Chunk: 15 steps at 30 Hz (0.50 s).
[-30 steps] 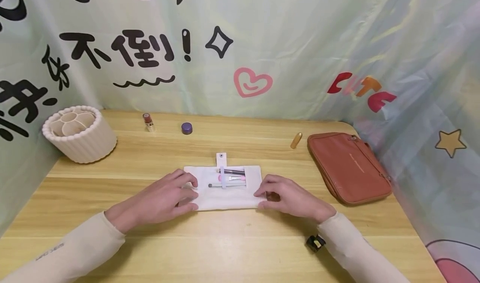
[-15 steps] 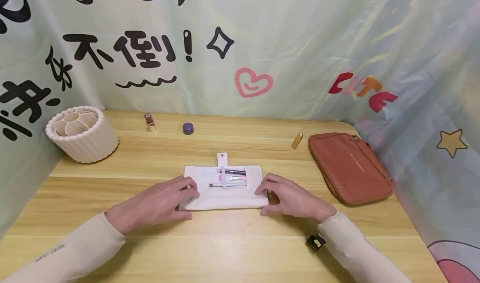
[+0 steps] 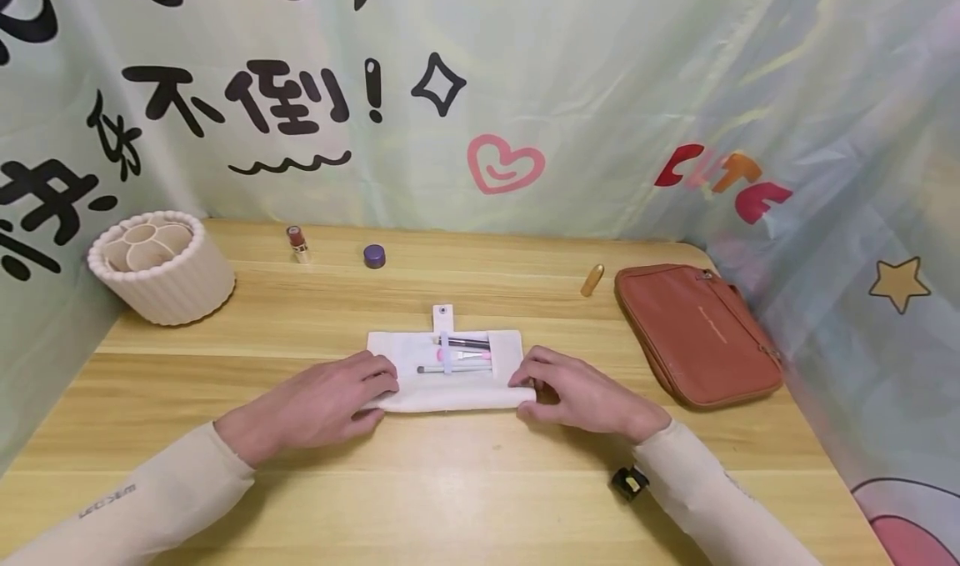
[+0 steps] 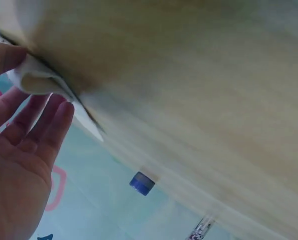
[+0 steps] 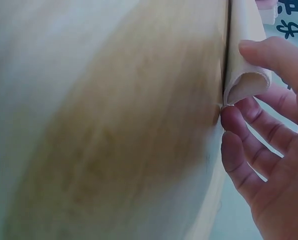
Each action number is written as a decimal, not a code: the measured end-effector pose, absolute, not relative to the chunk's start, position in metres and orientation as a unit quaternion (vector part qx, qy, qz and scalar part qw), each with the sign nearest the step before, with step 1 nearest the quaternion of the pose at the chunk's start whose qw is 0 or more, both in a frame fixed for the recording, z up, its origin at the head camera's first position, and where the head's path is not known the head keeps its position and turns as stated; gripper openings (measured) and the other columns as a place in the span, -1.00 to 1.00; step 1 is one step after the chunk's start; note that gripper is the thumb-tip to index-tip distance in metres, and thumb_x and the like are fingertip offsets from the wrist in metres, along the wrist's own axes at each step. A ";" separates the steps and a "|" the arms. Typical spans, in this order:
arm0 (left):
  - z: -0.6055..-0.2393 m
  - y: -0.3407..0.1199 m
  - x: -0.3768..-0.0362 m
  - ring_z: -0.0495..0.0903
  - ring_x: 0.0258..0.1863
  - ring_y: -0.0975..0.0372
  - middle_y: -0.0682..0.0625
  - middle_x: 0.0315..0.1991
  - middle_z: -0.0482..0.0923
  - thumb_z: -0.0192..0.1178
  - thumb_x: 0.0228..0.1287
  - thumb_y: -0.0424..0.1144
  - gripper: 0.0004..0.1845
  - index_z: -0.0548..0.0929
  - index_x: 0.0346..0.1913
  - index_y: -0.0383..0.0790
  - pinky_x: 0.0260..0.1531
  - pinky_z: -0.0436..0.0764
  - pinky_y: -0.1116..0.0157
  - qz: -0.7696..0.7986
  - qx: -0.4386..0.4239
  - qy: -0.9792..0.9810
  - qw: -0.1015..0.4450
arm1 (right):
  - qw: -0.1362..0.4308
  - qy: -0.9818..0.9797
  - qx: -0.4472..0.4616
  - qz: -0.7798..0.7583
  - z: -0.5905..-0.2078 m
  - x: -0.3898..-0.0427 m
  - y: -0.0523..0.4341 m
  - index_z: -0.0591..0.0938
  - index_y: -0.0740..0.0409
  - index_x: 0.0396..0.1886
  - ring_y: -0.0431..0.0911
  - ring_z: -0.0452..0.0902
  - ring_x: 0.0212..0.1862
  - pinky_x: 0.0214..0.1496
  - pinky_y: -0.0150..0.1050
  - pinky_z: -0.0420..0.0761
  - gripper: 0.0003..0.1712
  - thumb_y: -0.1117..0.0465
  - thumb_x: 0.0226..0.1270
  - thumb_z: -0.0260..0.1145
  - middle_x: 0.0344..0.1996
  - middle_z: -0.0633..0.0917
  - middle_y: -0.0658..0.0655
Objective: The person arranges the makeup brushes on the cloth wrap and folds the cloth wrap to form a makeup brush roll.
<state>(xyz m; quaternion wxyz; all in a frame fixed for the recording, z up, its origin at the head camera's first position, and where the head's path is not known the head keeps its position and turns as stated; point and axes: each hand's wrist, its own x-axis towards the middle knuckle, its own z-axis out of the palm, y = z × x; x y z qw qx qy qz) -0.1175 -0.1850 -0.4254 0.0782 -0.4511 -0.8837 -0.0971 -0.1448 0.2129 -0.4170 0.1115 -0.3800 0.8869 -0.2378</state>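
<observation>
A white cloth brush roll [image 3: 457,396] lies on the wooden table in front of me, its snap tab pointing to the back. Several slim makeup brushes [image 3: 457,369] are tucked in it under a pale strap, their right ends inside a pocket. Its near edge is folded over into a loose curl, whose hollow end shows in both wrist views. With thumb and fingers my left hand [image 3: 330,399] holds the left end of this fold. At the right end my right hand [image 3: 581,391] pinches it, thumb [image 5: 258,50] on the curled cloth and fingers around its far side.
A ribbed cream holder [image 3: 176,287] stands back left. Behind the roll are a lipstick [image 3: 297,245], a dark blue cap [image 3: 374,256] and a small gold tube [image 3: 592,281]. A brown zip case [image 3: 701,341] lies at right. A printed curtain [image 3: 600,91] borders the table.
The roll's near edge has been folded a little further toward the back. My left hand's thumb, which came off to the front half a second ago, is back at the fold.
</observation>
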 end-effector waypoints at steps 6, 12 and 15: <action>-0.423 -0.184 -0.119 0.70 -0.03 0.25 0.10 -0.02 0.71 0.42 0.36 -0.38 -0.75 0.74 0.04 -0.09 -0.02 0.79 0.22 -0.110 -0.448 -0.884 0.077 | 0.111 0.887 -0.385 -0.230 -0.419 -0.144 0.213 0.71 -0.05 0.16 -0.25 0.53 -0.09 -0.02 -0.36 0.64 -0.66 0.15 0.45 0.54 0.01 0.61 -0.09; -0.413 -0.186 -0.119 0.72 -0.12 0.32 0.14 -0.09 0.76 0.40 0.49 -0.30 -0.86 0.78 0.01 -0.04 -0.06 0.79 0.21 -0.144 -0.433 -0.890 0.017 | 0.137 0.879 -0.383 -0.250 -0.416 -0.143 0.213 0.72 -0.04 0.10 -0.23 0.54 -0.13 -0.09 -0.39 0.58 -0.76 0.17 0.51 0.42 -0.09 0.63 -0.13; -0.408 -0.187 -0.120 0.64 -0.19 0.39 0.23 -0.15 0.72 0.33 0.58 -0.24 -0.91 0.77 -0.02 0.04 -0.12 0.73 0.25 -0.179 -0.410 -0.893 -0.046 | 0.167 0.867 -0.381 -0.275 -0.415 -0.144 0.214 0.72 -0.02 0.08 -0.26 0.54 -0.20 -0.16 -0.40 0.57 -0.81 0.20 0.55 0.38 -0.17 0.65 -0.12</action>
